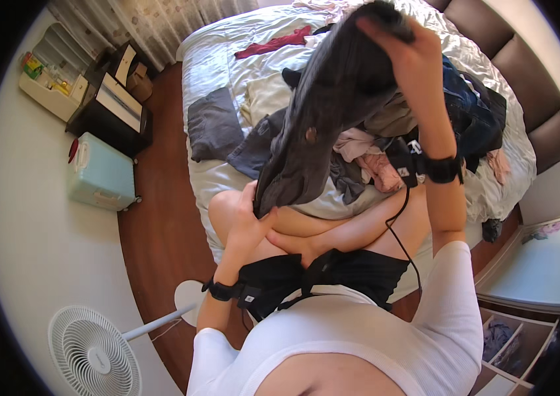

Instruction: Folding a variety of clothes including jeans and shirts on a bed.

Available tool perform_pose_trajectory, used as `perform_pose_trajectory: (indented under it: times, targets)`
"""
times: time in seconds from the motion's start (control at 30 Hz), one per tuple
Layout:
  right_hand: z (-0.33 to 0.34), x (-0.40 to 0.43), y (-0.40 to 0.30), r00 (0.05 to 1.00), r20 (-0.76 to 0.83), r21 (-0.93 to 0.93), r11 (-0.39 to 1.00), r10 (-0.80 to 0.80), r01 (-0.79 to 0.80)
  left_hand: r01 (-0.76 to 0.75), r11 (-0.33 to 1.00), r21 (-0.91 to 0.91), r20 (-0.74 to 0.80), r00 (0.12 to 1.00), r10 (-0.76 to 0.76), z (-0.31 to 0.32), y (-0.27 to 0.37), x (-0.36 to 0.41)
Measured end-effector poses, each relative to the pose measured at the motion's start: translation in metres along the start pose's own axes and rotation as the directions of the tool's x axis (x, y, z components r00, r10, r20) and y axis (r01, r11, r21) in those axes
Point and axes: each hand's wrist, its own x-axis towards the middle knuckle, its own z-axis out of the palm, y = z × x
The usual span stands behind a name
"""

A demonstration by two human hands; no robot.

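A pair of dark grey trousers (319, 109) is stretched between my two hands above the bed. My left hand (248, 222) grips its lower end near my knee. Raised high at the far right, my right hand (408, 49) holds the other end, slightly blurred. A small hole or spot shows in the cloth. Behind it on the bed lie a folded dark grey garment (214, 123), a red garment (274, 42), pink clothes (381, 171) and dark blue jeans (463, 106). Straps with small devices circle both wrists.
A cable hangs from the right wrist device. A padded headboard (522, 74) borders the bed. At the left stand a light blue suitcase (104, 171), a dark cabinet (112, 111) and a white fan (94, 352). An open drawer (517, 341) with clothes is at lower right.
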Motion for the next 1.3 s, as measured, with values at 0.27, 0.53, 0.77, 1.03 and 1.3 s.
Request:
perform_pose_trajectory:
  times: [0.27,0.53,0.77,1.03,1.3]
  targets:
    - [-0.061,0.052,-0.041,0.998,-0.061,0.231,0.973,-0.009,0.023,-0.081,0.962,-0.261,-0.162,0.986,0.039,-0.089,0.014,0.088]
    - [-0.099,0.067,-0.026,0.973,-0.020,0.292,0.932,0.231,-0.215,-0.214,0.891,-0.401,-0.114,0.976,0.183,-0.184,0.041,0.162]
    - [-0.060,0.100,0.113,0.672,0.428,0.395,0.543,0.605,-0.741,0.199,0.966,-0.167,-0.189,0.955,-0.230,-0.158,0.034,0.241]
    - [0.067,0.021,-0.018,0.907,0.294,0.269,0.885,0.300,-0.380,0.001,0.777,-0.629,0.008,1.000,0.006,-0.086,0.128,0.192]
    - [0.064,0.025,-0.050,0.955,0.260,0.450,0.857,0.143,-0.251,-0.222,0.826,-0.519,-0.244,0.964,0.106,-0.108,0.150,0.174]
